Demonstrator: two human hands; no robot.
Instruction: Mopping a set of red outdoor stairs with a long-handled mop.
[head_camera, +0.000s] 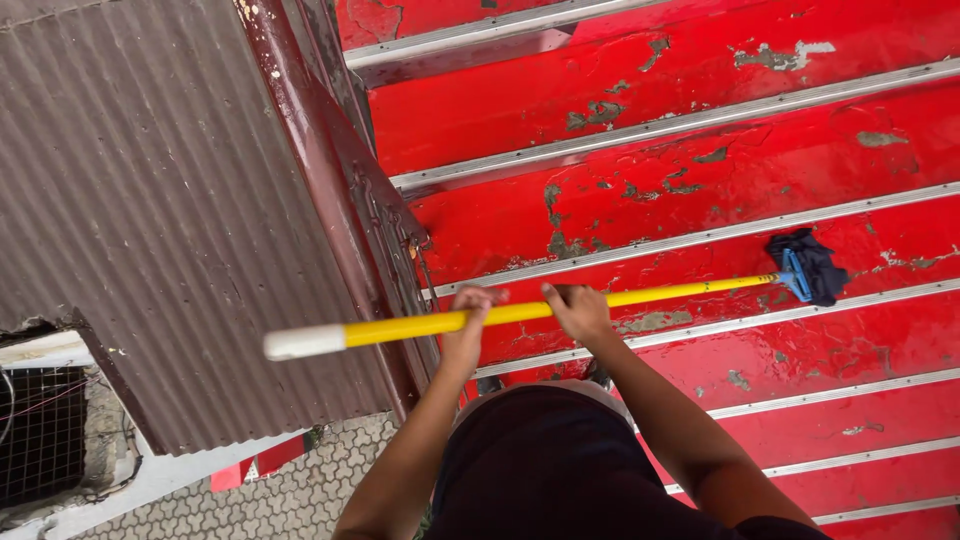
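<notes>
1 head-worn view looked steeply down from close above the person's arms, facing red stairs, a corrugated roof at left.

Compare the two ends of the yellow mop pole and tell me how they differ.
The near end of the mop pole is capped in white and juts bare past the left hand, over the railing. The far end carries a blue clamp with a dark cloth and rests on a wet red step, beyond the right hand. Both belong to one straight yellow shaft.
</notes>
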